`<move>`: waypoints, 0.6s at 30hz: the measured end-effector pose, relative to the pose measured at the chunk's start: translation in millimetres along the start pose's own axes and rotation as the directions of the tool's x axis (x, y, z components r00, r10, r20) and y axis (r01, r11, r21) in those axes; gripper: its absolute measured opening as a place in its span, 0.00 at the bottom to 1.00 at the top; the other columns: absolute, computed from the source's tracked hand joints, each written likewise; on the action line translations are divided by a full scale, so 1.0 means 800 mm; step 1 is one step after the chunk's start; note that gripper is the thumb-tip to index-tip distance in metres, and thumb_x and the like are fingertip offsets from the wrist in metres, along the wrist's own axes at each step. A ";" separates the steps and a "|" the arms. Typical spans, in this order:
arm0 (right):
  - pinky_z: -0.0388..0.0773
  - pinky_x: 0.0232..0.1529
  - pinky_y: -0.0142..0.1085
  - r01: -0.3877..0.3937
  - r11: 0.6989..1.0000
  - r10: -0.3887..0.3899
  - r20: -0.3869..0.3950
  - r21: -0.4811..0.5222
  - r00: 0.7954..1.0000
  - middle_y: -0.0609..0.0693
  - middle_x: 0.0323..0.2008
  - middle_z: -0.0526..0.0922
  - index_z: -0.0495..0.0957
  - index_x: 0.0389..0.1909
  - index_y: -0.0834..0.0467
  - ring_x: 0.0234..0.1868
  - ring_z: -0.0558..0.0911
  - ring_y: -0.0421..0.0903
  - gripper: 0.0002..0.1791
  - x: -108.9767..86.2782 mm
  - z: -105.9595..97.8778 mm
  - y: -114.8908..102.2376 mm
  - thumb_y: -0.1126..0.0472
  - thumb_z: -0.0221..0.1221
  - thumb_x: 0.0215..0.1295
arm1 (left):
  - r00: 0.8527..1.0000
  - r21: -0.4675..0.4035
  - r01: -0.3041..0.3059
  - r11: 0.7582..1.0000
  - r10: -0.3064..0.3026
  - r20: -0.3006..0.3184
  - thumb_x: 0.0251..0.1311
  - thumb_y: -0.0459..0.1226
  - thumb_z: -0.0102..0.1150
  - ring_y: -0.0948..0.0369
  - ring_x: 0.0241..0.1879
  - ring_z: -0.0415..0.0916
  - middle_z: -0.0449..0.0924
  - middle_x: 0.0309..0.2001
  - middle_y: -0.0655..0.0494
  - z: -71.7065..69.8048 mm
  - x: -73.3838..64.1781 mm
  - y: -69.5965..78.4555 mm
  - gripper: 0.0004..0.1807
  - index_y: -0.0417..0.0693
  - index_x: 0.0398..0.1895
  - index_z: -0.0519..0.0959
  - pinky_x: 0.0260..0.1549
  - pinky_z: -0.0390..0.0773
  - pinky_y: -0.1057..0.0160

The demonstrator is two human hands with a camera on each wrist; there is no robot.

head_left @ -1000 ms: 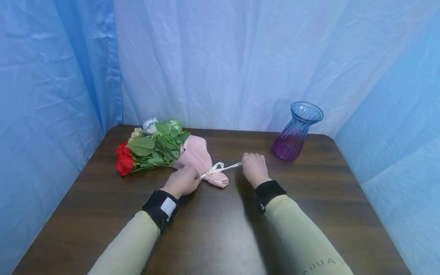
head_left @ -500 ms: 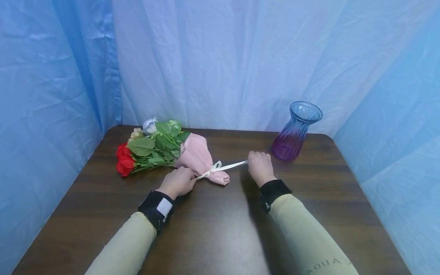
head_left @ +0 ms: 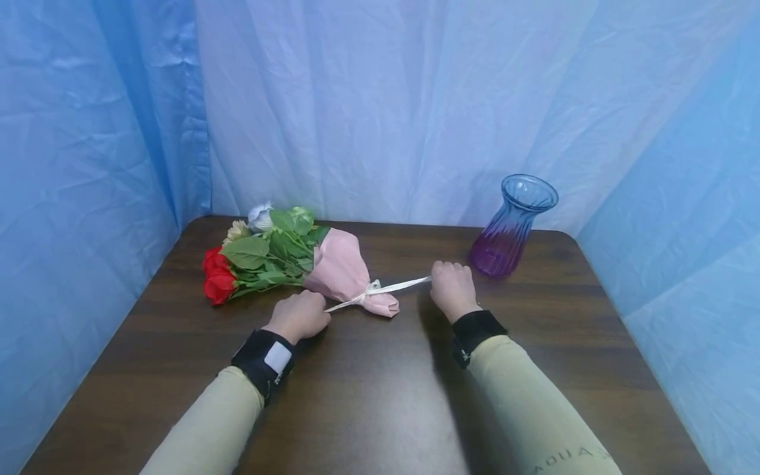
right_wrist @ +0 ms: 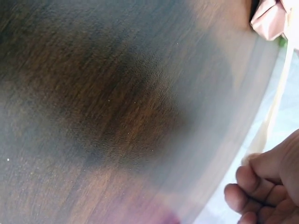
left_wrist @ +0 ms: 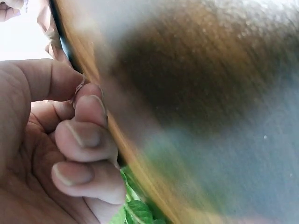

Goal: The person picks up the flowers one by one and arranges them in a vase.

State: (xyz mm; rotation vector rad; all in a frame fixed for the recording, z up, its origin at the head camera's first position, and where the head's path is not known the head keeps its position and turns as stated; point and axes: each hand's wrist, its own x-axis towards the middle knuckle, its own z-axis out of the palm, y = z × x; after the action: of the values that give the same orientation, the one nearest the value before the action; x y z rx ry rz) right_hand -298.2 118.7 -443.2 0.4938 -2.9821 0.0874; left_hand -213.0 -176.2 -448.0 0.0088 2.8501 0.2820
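A bouquet [head_left: 279,254] of red roses and green leaves in pink wrapping paper [head_left: 347,272] lies on the dark wooden table [head_left: 368,382]. A cream ribbon [head_left: 380,290] is tied round the wrap's narrow end. My left hand [head_left: 299,315] pinches one ribbon end just left of the wrap's tip; the left wrist view shows its curled fingers [left_wrist: 86,135] and thumb pressed together. My right hand [head_left: 452,287] pinches the other ribbon end [right_wrist: 273,107], which runs taut to the knot.
A blue and purple glass vase [head_left: 512,227] stands upright at the back right, just beyond my right hand. Blue plastic sheeting [head_left: 380,105] walls in the table on three sides.
Both hands have pulled apart, the left back towards me and to the left, the right outwards to the right. The ribbon bow has shrunk and the ribbon is stretched longer.
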 end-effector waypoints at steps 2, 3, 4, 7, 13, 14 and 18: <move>0.77 0.44 0.52 0.003 1.000 -0.003 0.001 -0.003 1.000 0.60 0.35 0.85 0.79 0.39 0.66 0.39 0.82 0.60 0.08 0.000 0.000 0.001 0.67 0.64 0.61 | 1.000 0.004 0.014 1.000 -0.014 0.018 0.67 0.42 0.57 0.53 0.32 0.78 0.81 0.34 0.52 -0.001 0.000 -0.002 0.11 0.47 0.32 0.83 0.33 0.80 0.46; 0.78 0.44 0.51 0.005 1.000 -0.005 -0.001 -0.005 1.000 0.60 0.35 0.85 0.79 0.39 0.66 0.39 0.82 0.60 0.08 0.000 0.000 0.002 0.67 0.64 0.61 | 1.000 0.006 0.020 1.000 -0.020 0.023 0.67 0.43 0.57 0.53 0.32 0.78 0.81 0.34 0.51 -0.001 -0.001 -0.003 0.11 0.47 0.33 0.84 0.32 0.79 0.46; 0.78 0.44 0.51 0.006 1.000 -0.006 -0.003 -0.006 1.000 0.60 0.34 0.85 0.79 0.39 0.66 0.39 0.83 0.60 0.08 0.000 0.000 0.002 0.67 0.64 0.61 | 0.999 0.008 0.026 1.000 -0.027 0.027 0.67 0.43 0.57 0.53 0.32 0.77 0.81 0.34 0.51 -0.002 -0.002 -0.005 0.11 0.46 0.33 0.84 0.32 0.79 0.46; 0.78 0.43 0.51 0.010 1.000 -0.010 -0.017 -0.011 1.000 0.60 0.34 0.85 0.79 0.38 0.66 0.38 0.83 0.60 0.07 0.000 0.000 0.002 0.67 0.64 0.61 | 0.998 0.009 0.041 0.999 -0.042 0.036 0.67 0.43 0.57 0.52 0.32 0.77 0.80 0.33 0.51 -0.005 -0.005 -0.010 0.12 0.45 0.32 0.83 0.31 0.79 0.46; 0.78 0.41 0.52 0.009 1.000 -0.009 -0.021 -0.005 1.000 0.60 0.33 0.85 0.79 0.37 0.66 0.37 0.83 0.60 0.07 -0.002 0.001 0.003 0.67 0.65 0.60 | 0.995 -0.001 0.079 0.997 -0.079 0.068 0.67 0.42 0.57 0.52 0.31 0.77 0.79 0.30 0.51 -0.009 -0.011 -0.018 0.12 0.45 0.33 0.83 0.31 0.78 0.48; 0.78 0.42 0.52 0.007 1.000 -0.007 -0.017 -0.002 1.000 0.60 0.33 0.85 0.79 0.37 0.66 0.37 0.82 0.60 0.07 -0.002 0.001 0.003 0.67 0.65 0.60 | 0.994 -0.004 0.086 0.996 -0.086 0.072 0.67 0.42 0.57 0.52 0.31 0.77 0.79 0.30 0.51 -0.010 -0.012 -0.019 0.12 0.45 0.33 0.83 0.31 0.78 0.48; 0.78 0.42 0.52 0.002 1.000 -0.002 -0.012 0.005 1.000 0.60 0.32 0.84 0.79 0.36 0.66 0.37 0.82 0.60 0.06 -0.003 -0.001 0.002 0.67 0.64 0.60 | 0.993 0.000 0.102 0.995 -0.102 0.066 0.67 0.42 0.57 0.51 0.32 0.78 0.81 0.32 0.50 -0.012 -0.014 -0.027 0.11 0.44 0.35 0.84 0.31 0.78 0.47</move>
State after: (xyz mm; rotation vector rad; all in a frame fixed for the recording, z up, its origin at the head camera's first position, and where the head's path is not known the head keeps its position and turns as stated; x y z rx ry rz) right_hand -296.5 121.0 -443.0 0.4952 -2.9699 0.0973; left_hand -204.1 -200.0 -439.7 -0.1250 2.7736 0.2598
